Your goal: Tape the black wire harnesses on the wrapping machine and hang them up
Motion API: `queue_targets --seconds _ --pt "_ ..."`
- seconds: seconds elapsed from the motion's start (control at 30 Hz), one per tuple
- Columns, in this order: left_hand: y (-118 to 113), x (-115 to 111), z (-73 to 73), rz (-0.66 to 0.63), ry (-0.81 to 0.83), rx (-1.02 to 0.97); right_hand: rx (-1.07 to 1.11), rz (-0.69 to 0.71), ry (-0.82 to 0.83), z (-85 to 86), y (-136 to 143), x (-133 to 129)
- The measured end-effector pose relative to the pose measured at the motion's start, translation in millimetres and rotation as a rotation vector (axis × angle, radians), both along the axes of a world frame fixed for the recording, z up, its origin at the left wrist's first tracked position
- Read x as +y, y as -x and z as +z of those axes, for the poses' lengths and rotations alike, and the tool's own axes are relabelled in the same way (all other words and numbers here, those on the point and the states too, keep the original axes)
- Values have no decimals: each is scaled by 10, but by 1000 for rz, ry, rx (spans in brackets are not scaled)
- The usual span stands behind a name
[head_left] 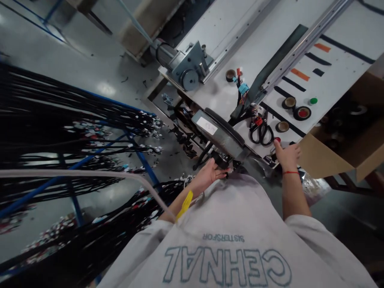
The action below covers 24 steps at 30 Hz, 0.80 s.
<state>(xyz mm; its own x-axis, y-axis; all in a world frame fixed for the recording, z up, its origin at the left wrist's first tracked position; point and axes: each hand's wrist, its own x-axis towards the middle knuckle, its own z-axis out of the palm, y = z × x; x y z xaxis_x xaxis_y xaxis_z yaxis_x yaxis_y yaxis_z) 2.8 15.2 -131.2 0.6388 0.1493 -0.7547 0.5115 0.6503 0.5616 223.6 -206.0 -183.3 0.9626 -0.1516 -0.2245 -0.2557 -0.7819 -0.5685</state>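
At the near end of the bench, my left hand [210,174] is beside a black part [220,160] under the grey machine housing [217,132]. Its fingers are bent together at this dark part, and what they grip is too dark to make out. My right hand [288,155] is at the bench's front edge, thumb apart from the fingers. The thumb tip touches or covers the edge of a red button [277,140]. Black-handled scissors [262,133] lie just beyond it. A wire harness with a light-blue connector [243,89] lies along the bench.
Rolls of tape [282,127] and a green button [313,101] sit on the white bench [339,76]. An open cardboard box [327,158] stands at right. Bundled black cables [45,116] hang from a blue rack at left. A motor unit [189,66] is mounted at the bench's left edge.
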Motion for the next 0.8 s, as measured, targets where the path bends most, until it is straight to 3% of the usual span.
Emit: queue_targets --seconds 0.1,0.17,0.23,0.3,0.4,0.63,0.8 --pt "-110 72 104 17 148 13 -74 338 -279 450 -2 426" --pt "-139 110 149 28 200 12 72 613 -518 736 -4 921" --pt "-143 138 173 16 232 2 272 791 -600 944 -26 1439" --pt "-138 154 177 -13 253 -6 358 837 -579 1036 -53 1809" --pt "-137 147 120 -45 259 -15 289 825 -555 949 -43 1891" --pt "-202 65 -379 196 74 15 201 705 -903 300 138 1279" --pt "-225 28 -580 273 41 54 202 680 -951 156 138 1287"
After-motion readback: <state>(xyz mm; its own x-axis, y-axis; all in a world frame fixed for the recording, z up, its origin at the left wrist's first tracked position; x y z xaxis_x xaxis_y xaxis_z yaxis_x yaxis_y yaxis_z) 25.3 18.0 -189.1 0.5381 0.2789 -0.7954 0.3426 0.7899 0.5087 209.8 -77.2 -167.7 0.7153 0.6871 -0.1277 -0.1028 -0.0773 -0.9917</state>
